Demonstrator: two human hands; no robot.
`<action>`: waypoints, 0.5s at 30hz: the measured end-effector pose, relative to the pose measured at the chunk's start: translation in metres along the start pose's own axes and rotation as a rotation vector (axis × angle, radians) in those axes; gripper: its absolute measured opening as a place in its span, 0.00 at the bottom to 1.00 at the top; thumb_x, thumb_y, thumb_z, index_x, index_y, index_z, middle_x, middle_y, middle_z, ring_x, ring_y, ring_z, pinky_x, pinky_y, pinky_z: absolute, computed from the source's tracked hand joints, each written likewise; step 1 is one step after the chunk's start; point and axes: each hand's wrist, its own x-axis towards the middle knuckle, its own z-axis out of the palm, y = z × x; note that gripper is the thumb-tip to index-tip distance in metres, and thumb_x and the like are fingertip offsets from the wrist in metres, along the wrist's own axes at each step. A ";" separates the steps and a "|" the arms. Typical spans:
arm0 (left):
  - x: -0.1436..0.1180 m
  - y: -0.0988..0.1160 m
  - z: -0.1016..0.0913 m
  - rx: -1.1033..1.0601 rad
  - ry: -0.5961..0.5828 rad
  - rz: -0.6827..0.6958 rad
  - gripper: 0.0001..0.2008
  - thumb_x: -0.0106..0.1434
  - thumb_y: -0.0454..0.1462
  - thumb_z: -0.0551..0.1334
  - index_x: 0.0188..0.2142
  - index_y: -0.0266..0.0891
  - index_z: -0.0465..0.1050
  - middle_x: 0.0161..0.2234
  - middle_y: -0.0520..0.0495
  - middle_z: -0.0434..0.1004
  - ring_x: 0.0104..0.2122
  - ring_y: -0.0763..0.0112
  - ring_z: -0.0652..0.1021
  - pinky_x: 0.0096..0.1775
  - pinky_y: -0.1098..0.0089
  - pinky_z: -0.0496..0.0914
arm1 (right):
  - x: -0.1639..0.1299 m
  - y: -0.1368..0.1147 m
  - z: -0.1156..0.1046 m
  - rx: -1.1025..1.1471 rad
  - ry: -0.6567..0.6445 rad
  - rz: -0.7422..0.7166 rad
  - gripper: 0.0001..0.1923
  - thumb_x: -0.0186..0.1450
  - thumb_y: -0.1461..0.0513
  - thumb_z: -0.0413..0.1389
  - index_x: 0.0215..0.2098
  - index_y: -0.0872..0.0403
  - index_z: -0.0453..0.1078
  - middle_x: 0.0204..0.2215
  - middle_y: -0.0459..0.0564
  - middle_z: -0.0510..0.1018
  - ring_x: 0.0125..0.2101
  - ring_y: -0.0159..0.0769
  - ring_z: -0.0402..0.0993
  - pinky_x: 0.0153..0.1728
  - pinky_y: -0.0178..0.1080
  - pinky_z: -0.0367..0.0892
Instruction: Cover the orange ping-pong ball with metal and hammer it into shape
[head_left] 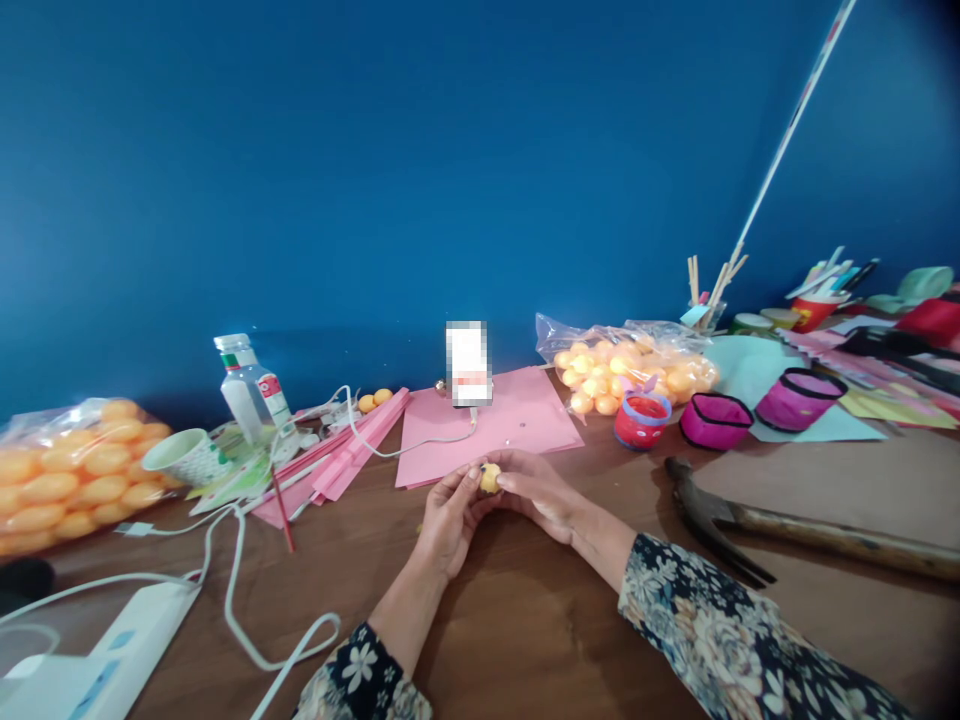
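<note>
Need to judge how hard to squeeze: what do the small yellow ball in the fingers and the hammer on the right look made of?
Yellow ball, pinched between left hand and right hand: probably thin plastic, smooth with a dull sheen. Hammer: dark metal head, worn brown handle, apparently wood.

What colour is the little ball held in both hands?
Yellow-orange ball, seen in the head view.

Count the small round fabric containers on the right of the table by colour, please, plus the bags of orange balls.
Red container: 1
Magenta containers: 2
Bags of orange balls: 2
Total: 5
</note>
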 end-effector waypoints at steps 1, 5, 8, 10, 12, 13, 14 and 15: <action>0.000 -0.001 -0.001 0.008 -0.005 0.000 0.09 0.54 0.36 0.63 0.34 0.34 0.73 0.33 0.47 0.77 0.32 0.73 0.76 0.33 0.72 0.72 | 0.000 0.000 0.000 -0.002 0.005 -0.005 0.15 0.53 0.62 0.61 0.39 0.55 0.68 0.36 0.50 0.75 0.37 0.36 0.71 0.40 0.42 0.66; 0.001 -0.002 -0.002 0.001 -0.003 -0.003 0.09 0.53 0.36 0.63 0.35 0.35 0.72 0.33 0.47 0.76 0.32 0.73 0.76 0.34 0.72 0.72 | 0.001 0.002 0.001 0.005 0.003 -0.014 0.15 0.54 0.62 0.60 0.39 0.55 0.68 0.36 0.50 0.75 0.37 0.36 0.71 0.39 0.41 0.66; 0.001 -0.002 -0.003 -0.021 0.008 -0.001 0.08 0.54 0.36 0.63 0.34 0.37 0.72 0.34 0.49 0.76 0.32 0.74 0.76 0.34 0.73 0.73 | 0.000 0.003 0.000 0.007 -0.006 -0.010 0.15 0.55 0.62 0.59 0.41 0.55 0.67 0.37 0.51 0.74 0.38 0.37 0.71 0.41 0.42 0.65; 0.001 -0.002 -0.003 -0.023 0.007 0.001 0.07 0.54 0.36 0.63 0.33 0.36 0.72 0.34 0.49 0.76 0.31 0.75 0.76 0.34 0.73 0.73 | 0.000 0.003 -0.001 0.004 -0.012 -0.008 0.15 0.55 0.62 0.59 0.41 0.55 0.67 0.38 0.51 0.74 0.39 0.37 0.71 0.42 0.43 0.65; 0.001 -0.001 -0.003 -0.021 0.009 0.001 0.07 0.54 0.36 0.63 0.33 0.36 0.72 0.34 0.49 0.76 0.31 0.75 0.76 0.33 0.73 0.73 | 0.000 0.003 -0.001 0.004 -0.018 -0.009 0.15 0.55 0.62 0.59 0.41 0.55 0.67 0.38 0.51 0.74 0.39 0.37 0.71 0.42 0.43 0.65; 0.000 -0.001 -0.002 -0.020 0.010 0.000 0.07 0.54 0.36 0.63 0.33 0.36 0.72 0.33 0.49 0.76 0.31 0.75 0.76 0.33 0.73 0.73 | 0.000 0.003 -0.001 0.004 -0.019 -0.009 0.15 0.55 0.62 0.59 0.41 0.55 0.67 0.38 0.51 0.74 0.39 0.37 0.71 0.41 0.43 0.65; 0.000 -0.001 -0.002 -0.017 0.010 0.000 0.08 0.54 0.36 0.63 0.34 0.35 0.72 0.33 0.48 0.76 0.31 0.75 0.76 0.34 0.73 0.73 | 0.000 0.003 -0.001 0.005 -0.016 -0.009 0.15 0.54 0.62 0.59 0.40 0.55 0.68 0.38 0.51 0.74 0.39 0.37 0.71 0.41 0.43 0.65; 0.000 -0.001 -0.002 -0.013 0.008 -0.001 0.08 0.54 0.36 0.63 0.34 0.35 0.72 0.33 0.48 0.76 0.31 0.75 0.76 0.34 0.73 0.73 | 0.001 0.003 0.000 0.008 -0.009 -0.009 0.15 0.54 0.62 0.60 0.40 0.55 0.68 0.37 0.51 0.74 0.38 0.37 0.71 0.41 0.43 0.65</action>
